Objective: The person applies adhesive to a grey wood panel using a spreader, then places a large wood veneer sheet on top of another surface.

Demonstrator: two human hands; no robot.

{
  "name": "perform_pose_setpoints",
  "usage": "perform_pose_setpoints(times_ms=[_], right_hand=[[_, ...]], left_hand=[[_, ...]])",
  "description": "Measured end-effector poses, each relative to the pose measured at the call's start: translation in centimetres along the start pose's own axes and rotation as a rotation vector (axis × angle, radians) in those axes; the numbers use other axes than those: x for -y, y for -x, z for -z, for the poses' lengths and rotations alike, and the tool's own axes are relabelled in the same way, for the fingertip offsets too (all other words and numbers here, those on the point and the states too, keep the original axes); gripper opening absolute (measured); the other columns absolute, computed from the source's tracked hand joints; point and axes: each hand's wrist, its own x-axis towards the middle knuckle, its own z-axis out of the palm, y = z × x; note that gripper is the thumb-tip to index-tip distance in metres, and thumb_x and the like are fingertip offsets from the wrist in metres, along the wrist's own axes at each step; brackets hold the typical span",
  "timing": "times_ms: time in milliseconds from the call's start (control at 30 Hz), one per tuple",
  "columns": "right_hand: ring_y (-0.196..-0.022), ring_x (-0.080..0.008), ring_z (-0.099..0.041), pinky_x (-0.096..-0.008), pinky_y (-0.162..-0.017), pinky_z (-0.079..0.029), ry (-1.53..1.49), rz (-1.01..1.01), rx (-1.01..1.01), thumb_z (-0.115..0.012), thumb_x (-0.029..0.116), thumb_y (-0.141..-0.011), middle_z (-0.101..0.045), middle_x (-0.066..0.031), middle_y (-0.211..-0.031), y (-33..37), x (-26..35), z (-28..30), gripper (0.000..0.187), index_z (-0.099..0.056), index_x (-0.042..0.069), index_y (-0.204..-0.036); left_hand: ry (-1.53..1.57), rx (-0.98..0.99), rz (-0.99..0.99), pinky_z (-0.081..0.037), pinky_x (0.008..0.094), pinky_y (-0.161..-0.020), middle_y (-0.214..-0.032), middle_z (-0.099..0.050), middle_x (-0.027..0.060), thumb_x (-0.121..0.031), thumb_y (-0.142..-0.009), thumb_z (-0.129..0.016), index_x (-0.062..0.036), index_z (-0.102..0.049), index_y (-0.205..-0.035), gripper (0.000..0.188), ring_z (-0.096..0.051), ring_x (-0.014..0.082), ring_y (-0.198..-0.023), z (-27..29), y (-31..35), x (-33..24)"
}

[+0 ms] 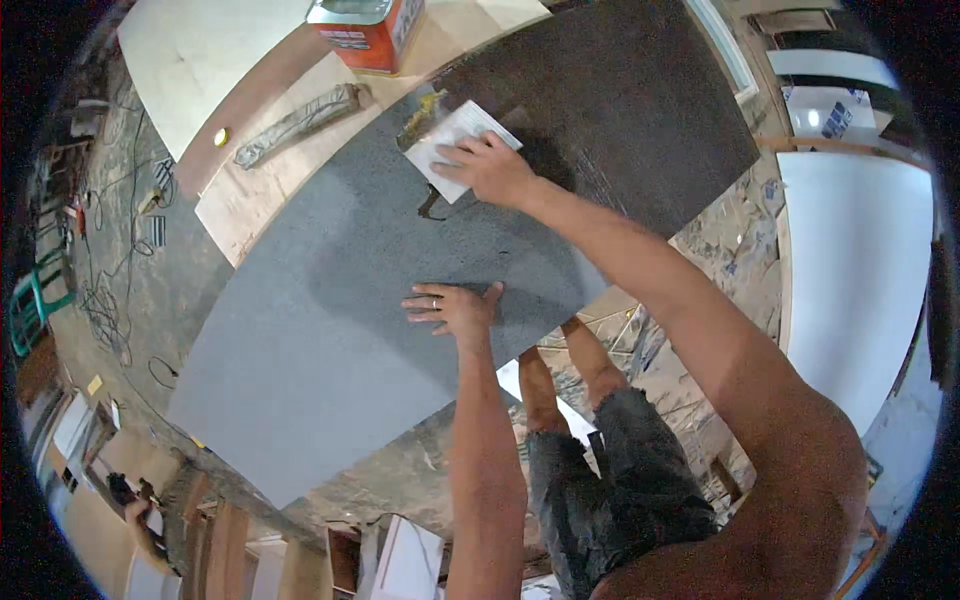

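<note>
A large grey sheet (300, 370) lies across the work surface before me, its far right part covered with a dark brown, wet-looking layer (640, 90). My right hand (490, 168) grips a flat white rectangular spreader (450, 185), fingers on its upper face, at the border between the grey and dark areas. A yellowish-brown blob (425, 108) sits at the spreader's far left edge, and a dark smear (430, 208) trails below it. My left hand (458, 308) rests flat on the bare grey part, fingers spread, with a ring on one finger.
An orange-red metal can (375, 40) stands on light wooden boards beyond the sheet. Near it lie a long wrapped roll (297, 125) and a small yellow-rimmed round item (221, 137). Cables (105, 310) cross the floor at left. A white panel (850, 290) stands at right.
</note>
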Motion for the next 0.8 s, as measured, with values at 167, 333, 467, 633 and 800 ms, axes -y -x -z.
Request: perform_pose_setpoints(times_ms=[167, 333, 467, 633, 800], right_hand=[[-0.124, -0.0205, -0.051, -0.0451, -0.101, -0.037, 0.012, -0.073, 0.051, -0.06, 0.014, -0.086, -0.053, 0.0035, -0.145, -4.5, -1.2, -0.4, 0.053, -0.058, 0.028, -0.137], [-0.123, -0.0202, -0.051, -0.0447, -0.099, -0.038, 0.031, -0.123, -0.082, -0.061, 0.012, -0.085, -0.056, 0.0017, -0.141, -5.6, -2.1, -0.7, 0.051, -0.061, 0.026, -0.134], [-0.119, -0.0185, -0.054, -0.0404, -0.097, -0.04, 0.004, -0.047, -0.178, -0.064, 0.013, -0.082, -0.058, 0.001, -0.138, -4.2, -1.2, 0.9, 0.051, -0.063, 0.026, -0.131], [-0.117, -0.0177, -0.056, -0.0399, -0.097, -0.041, -0.016, -0.009, -0.239, -0.064, 0.013, -0.081, -0.058, 0.0032, -0.137, -6.3, -0.8, 4.3, 0.052, -0.063, 0.026, -0.131], [-0.118, -0.0182, -0.056, -0.0416, -0.1, -0.041, 0.035, -0.063, -0.069, -0.062, 0.013, -0.083, -0.058, 0.0046, -0.138, -7.4, -3.1, 2.1, 0.051, -0.062, 0.026, -0.132]], left_hand=[[0.02, -0.011, -0.017, -0.034, 0.0755, -0.101, -0.149, 0.018, 0.0482, -0.052, -0.062, -0.092, 0.0164, 0.015, -0.146, 0.152, 0.008, 0.0708, -0.136, 0.5, -0.3, 0.4], [0.04, -0.004, -0.047, -0.034, 0.0752, -0.101, -0.149, 0.019, 0.047, -0.051, -0.06, -0.093, 0.0146, 0.016, -0.147, 0.154, 0.007, 0.0702, -0.137, -0.5, 0.1, -0.8], [0.04, 0.027, -0.004, -0.031, 0.0749, -0.105, -0.151, 0.021, 0.0445, -0.051, -0.061, -0.093, 0.0113, 0.018, -0.148, 0.154, 0.011, 0.0683, -0.138, -0.2, -0.6, -0.1], [0.036, 0.004, 0.021, -0.03, 0.0749, -0.105, -0.15, 0.021, 0.045, -0.051, -0.061, -0.093, 0.0115, 0.018, -0.148, 0.154, 0.011, 0.0686, -0.138, 0.1, -1.2, 1.5], [0.018, 0.008, 0.002, -0.031, 0.0759, -0.104, -0.15, 0.02, 0.0459, -0.053, -0.06, -0.093, 0.0121, 0.018, -0.147, 0.156, 0.011, 0.0694, -0.137, -0.4, -0.6, -0.3]])
